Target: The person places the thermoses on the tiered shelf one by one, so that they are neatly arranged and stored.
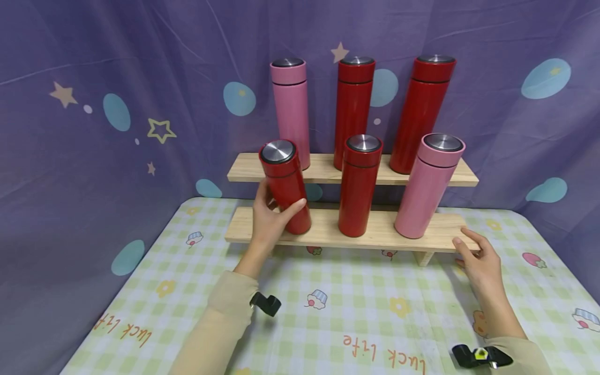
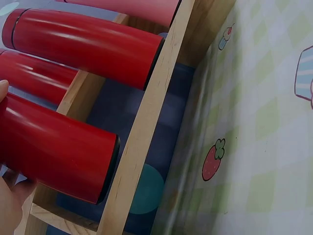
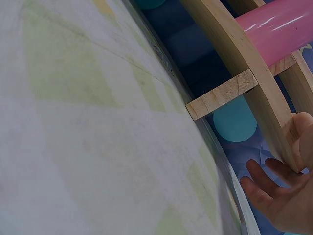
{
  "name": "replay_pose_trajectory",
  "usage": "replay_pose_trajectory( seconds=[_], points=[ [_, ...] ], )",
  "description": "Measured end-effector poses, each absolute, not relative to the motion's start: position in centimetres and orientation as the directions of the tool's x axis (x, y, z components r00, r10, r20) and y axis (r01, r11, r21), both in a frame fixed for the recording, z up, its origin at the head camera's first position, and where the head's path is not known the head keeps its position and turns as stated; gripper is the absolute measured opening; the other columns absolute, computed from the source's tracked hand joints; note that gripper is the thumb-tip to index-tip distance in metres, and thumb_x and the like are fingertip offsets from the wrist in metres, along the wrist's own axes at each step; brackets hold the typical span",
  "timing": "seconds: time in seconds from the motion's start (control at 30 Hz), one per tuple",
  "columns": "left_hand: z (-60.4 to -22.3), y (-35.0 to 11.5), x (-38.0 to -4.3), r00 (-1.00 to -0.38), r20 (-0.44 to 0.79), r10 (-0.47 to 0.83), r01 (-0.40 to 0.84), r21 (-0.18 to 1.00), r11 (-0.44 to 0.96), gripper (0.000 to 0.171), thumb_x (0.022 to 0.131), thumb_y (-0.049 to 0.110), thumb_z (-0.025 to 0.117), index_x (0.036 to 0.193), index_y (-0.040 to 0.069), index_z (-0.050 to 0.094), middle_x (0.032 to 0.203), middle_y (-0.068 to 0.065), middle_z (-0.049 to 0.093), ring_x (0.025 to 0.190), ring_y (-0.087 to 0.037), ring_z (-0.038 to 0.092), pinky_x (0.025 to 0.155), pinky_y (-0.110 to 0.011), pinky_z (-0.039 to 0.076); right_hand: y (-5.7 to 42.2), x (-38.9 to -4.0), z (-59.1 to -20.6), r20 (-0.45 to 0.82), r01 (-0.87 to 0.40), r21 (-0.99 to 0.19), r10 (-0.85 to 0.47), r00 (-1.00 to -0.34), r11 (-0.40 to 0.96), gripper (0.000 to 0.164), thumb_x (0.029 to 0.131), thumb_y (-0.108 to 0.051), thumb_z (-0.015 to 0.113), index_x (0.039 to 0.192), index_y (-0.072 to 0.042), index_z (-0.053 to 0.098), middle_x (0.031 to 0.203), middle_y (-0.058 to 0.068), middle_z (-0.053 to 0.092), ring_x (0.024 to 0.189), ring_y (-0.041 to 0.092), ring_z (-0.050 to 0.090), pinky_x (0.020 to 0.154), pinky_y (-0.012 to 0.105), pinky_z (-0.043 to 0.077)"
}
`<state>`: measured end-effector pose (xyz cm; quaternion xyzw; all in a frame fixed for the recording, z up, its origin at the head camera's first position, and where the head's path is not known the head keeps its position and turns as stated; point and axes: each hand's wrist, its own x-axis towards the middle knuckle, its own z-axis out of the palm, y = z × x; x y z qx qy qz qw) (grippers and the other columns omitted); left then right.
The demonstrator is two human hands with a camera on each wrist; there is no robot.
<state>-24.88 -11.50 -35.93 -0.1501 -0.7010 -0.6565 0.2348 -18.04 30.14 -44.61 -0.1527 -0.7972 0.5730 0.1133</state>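
My left hand (image 1: 272,219) grips a red thermos bottle (image 1: 287,190) from its front left, thumb across its front. The bottle has a silver-topped lid, leans slightly, and its base is right at the left part of the lower wooden shelf (image 1: 319,232). In the left wrist view, the dark base rim of this thermos bottle (image 2: 54,147) shows beside the shelf board. My right hand (image 1: 483,260) is at the lower shelf's right end, fingers loosely bent, with its thumb by the front edge. In the right wrist view, several fingers (image 3: 259,193) hang spread below the board.
Another red bottle (image 1: 358,192) and a pink bottle (image 1: 426,192) stand on the lower shelf. On the upper shelf (image 1: 323,174) behind are a pink bottle (image 1: 291,114) and two red ones (image 1: 353,114). A checked tablecloth (image 1: 356,297) lies underneath; a purple curtain (image 1: 187,78) hangs behind.
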Motion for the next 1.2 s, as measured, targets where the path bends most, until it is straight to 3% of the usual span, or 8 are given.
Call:
replay_pose_trajectory(
  seconds=[0.33,0.57,0.93,1.2],
  points=[
    [-36.2,-10.8,-25.3,-0.853,0.515,-0.084,0.504,0.855,0.124,0.07,0.077,0.016,0.085,0.137,0.01,0.049,0.124,-0.005,0.06,0.108,-0.021,0.056,0.085,-0.038,0.046,30.2,-17.9,-44.5,0.017,0.103,-0.948,0.37,-0.929,0.3,0.065,0.097,-0.047,0.056,0.153,-0.018,0.039,0.116,-0.004,0.045,0.091,0.003,0.052,0.075,0.013,0.051],
    [-36.2,-10.6,-25.6,-0.873,0.48,-0.089,0.469,0.875,0.116,0.074,0.079,0.019,0.084,0.142,0.01,0.045,0.128,-0.006,0.058,0.113,-0.021,0.055,0.09,-0.039,0.046,30.3,-17.9,-44.6,0.029,0.088,-0.951,0.372,-0.928,0.295,0.063,0.097,-0.046,0.057,0.152,-0.018,0.04,0.123,-0.005,0.043,0.089,-0.002,0.052,0.075,0.013,0.051],
    [-36.1,-10.7,-26.3,-0.892,0.446,-0.065,0.44,0.893,0.096,0.08,0.079,0.02,0.084,0.147,0.012,0.043,0.128,-0.007,0.059,0.11,-0.021,0.057,0.094,-0.038,0.047,30.3,-17.9,-44.7,0.021,0.089,-0.957,0.372,-0.928,0.276,0.062,0.097,-0.044,0.059,0.151,-0.019,0.042,0.115,-0.014,0.043,0.091,0.002,0.052,0.075,0.013,0.051],
    [-36.1,-10.7,-26.4,-0.9,0.434,-0.042,0.428,0.898,0.098,0.082,0.081,0.022,0.083,0.15,0.013,0.039,0.13,-0.008,0.057,0.112,-0.022,0.057,0.095,-0.04,0.046,30.0,-18.1,-44.5,-0.002,0.123,-0.952,0.395,-0.919,0.28,0.065,0.097,-0.046,0.058,0.152,-0.017,0.04,0.118,-0.002,0.044,0.089,0.003,0.051,0.074,0.013,0.051]
  ],
)
